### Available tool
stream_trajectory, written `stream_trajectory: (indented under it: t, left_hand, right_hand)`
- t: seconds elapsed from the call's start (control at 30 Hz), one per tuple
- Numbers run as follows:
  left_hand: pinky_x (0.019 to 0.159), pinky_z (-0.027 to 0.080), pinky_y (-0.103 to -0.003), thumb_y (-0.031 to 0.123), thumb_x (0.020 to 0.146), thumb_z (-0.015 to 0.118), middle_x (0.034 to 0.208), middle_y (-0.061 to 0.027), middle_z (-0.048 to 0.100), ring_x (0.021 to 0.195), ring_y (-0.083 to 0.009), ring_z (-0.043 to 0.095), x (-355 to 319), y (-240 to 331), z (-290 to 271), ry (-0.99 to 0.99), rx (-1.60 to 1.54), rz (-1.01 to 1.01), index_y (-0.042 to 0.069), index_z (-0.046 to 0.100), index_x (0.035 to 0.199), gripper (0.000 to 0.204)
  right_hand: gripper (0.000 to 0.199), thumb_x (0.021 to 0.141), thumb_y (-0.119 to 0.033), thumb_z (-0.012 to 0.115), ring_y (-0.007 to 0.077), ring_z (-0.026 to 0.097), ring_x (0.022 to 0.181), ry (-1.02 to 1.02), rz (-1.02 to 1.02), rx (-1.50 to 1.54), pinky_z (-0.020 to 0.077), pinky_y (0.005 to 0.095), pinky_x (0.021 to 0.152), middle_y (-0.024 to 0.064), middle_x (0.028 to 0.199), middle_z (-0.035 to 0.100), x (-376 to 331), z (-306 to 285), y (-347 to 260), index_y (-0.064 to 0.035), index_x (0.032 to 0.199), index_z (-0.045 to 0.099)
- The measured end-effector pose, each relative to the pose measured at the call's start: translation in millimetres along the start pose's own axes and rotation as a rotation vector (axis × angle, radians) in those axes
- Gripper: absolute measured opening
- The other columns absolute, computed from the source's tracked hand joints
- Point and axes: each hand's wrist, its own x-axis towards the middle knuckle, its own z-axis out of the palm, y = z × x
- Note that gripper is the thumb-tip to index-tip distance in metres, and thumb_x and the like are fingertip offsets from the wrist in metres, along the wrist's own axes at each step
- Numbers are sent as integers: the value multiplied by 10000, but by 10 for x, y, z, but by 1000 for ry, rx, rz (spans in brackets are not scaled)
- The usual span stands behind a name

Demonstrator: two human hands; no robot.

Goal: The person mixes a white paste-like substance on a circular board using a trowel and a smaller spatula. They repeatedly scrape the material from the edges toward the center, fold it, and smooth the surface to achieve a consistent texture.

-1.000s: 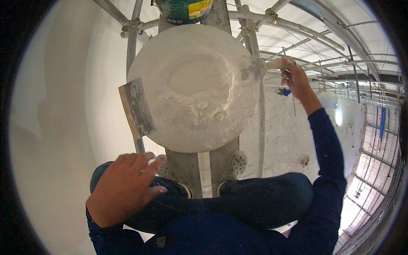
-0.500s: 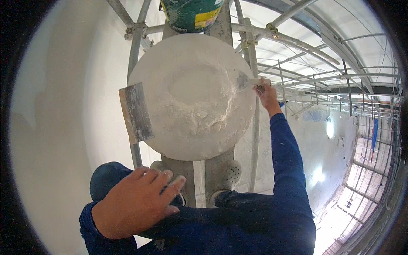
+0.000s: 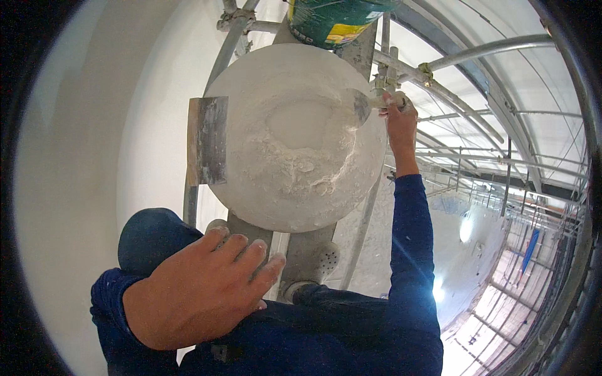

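Plaster [image 3: 300, 125] looked half-worked to me: smooth middle, lumps [image 3: 306, 168] left around six o'clock. Right fingers [image 3: 391, 109] pinched the scraper [image 3: 362, 108] at two; left fingers [image 3: 252, 255] hung loosely spread.

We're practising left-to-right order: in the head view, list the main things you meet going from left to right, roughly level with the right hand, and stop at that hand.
Pale wall → broad-bladed scraper → white plaster-like material → putty knife → right hand
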Motion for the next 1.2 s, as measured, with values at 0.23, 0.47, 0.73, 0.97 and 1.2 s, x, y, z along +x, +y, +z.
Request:
stream_trajectory:
  t: [0.23,0.47,0.73,0.97,1.2]
  left_hand:
    - [976,435,-469,365,863,624,1182,-205,563,1094,-342,568,-66,16,21,33,1,101,25,486,1285,559]
    - [970,441,-479,349,888,601,1164,-213,571,1119,-349,564,24,18,36,24,-44,153,12,481,1288,537]
    - [936,454,-464,329,895,590,1118,-197,585,1083,-328,578,-34,37,47,107,-2,152,11,477,1292,521]
    - [893,471,-445,274,900,567,1096,-199,591,1031,-326,596,84,104,84,134,-45,237,-11,498,1267,469]
    - [881,477,-445,206,908,527,1072,-205,601,999,-318,610,144,165,-15,122,-11,235,-17,516,1251,410]
  right_hand:
    - [218,870,-200,649,140,544,552,131,-24,-137,442,289,512,62,691,615,-165,-131,2,11,835,609]
    - [271,837,-215,675,230,624,694,62,-93,-209,493,336,665,145,791,669,-408,343,-185,27,952,634]
    - [296,823,-224,694,262,653,738,-60,-247,-269,510,362,710,150,831,687,39,75,-92,15,989,639]
    - [414,835,-353,657,420,641,830,-91,-353,-567,503,458,746,228,866,675,500,512,210,27,998,637]
    - [447,828,-352,678,369,662,871,-281,-464,-524,505,438,805,232,911,680,409,660,-182,45,1027,630]
